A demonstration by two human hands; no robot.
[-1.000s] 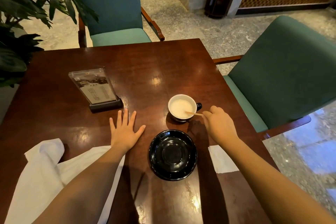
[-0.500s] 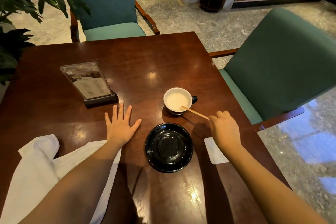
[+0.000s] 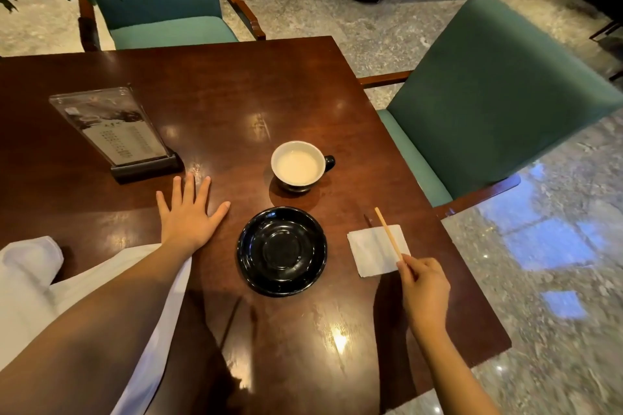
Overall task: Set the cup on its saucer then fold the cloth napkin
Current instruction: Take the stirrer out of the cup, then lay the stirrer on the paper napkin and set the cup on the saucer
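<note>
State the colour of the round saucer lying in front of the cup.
Glossy black round saucer, seen in the head view.

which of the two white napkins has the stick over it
The small square paper napkin right of the saucer; the right hand holds the stick above it. The big cloth napkin lies under the left arm.

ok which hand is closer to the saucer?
Left. The left hand lies flat on the table just left of the saucer; the right hand is farther off to its right, holding the stir stick.
</note>
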